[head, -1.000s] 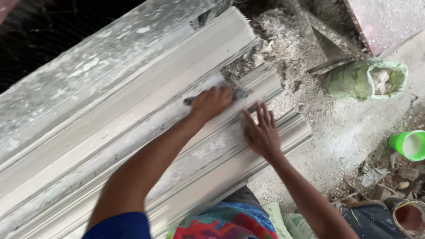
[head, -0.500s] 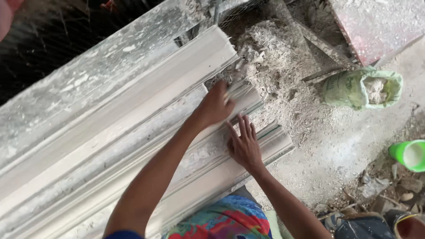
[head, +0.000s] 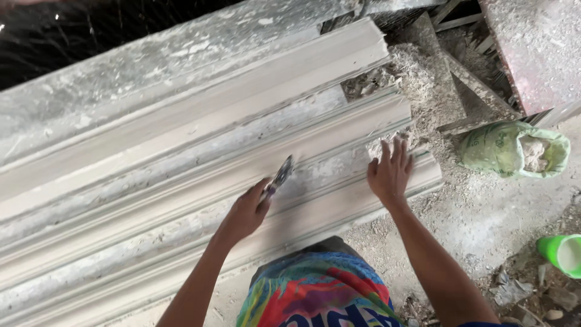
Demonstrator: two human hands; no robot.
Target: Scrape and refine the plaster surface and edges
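Note:
Long white plaster cornice mouldings (head: 181,181) lie side by side, running from lower left to upper right. My left hand (head: 245,213) grips a small scraper tool (head: 279,175) whose blade rests on the middle moulding. My right hand (head: 390,171) lies flat with fingers spread on the nearest moulding, close to its right end. Plaster dust and streaks coat the grooves between the profiles.
A green sack (head: 514,150) holding white lumps lies on the dusty floor at right. A green cup (head: 561,253) stands at the far right edge. A heap of plaster rubble (head: 417,79) sits past the moulding ends, beside a reddish board (head: 532,48). My colourful shorts (head: 315,290) show below.
My left hand has drawn the scraper leftward along the moulding, away from its end. My right hand stays flat near the end. The view has shifted, so the mouldings' ends sit further right.

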